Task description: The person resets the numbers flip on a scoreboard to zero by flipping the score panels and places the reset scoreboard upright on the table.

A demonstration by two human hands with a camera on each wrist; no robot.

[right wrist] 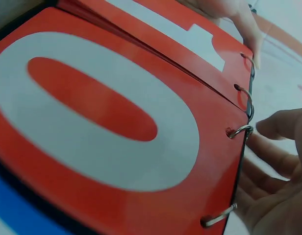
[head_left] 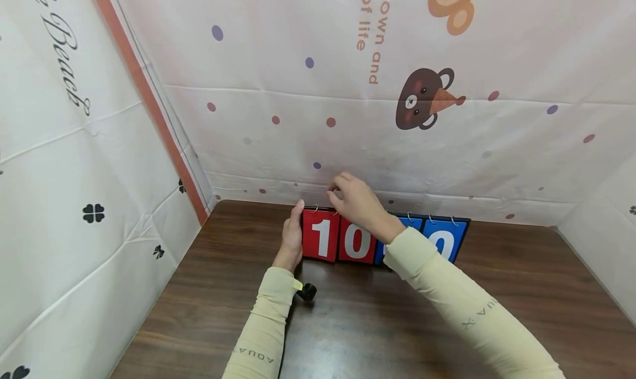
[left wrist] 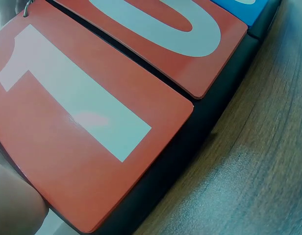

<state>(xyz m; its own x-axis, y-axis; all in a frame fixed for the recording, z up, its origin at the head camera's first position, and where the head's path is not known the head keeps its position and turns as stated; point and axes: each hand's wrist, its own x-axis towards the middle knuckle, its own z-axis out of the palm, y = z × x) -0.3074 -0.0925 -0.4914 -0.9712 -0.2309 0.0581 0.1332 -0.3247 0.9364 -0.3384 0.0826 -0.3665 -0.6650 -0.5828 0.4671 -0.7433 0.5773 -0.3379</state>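
Note:
A flip scoreboard (head_left: 339, 252) stands on the table, with a red "1" card (left wrist: 92, 107) and a red "0" card (right wrist: 97, 112) hanging at its left half. Blue cards (head_left: 445, 240) fill its right half; my right forearm partly covers them. My left hand (head_left: 292, 235) grips the board's left edge, thumb upward; its other fingers are mostly hidden in the head view. Over the top edge, near the red cards' metal rings (right wrist: 239, 131), hovers my right hand (head_left: 355, 199). Its fingers are loosely bent, partly behind the board in the right wrist view, holding nothing visible.
The brown wood-grain table (head_left: 372, 324) ends at a printed cloth wall (head_left: 278, 147) close behind the board. Another white cloth (head_left: 59, 213) hangs along the left side. A small black device (head_left: 308, 292) sits at my left wrist.

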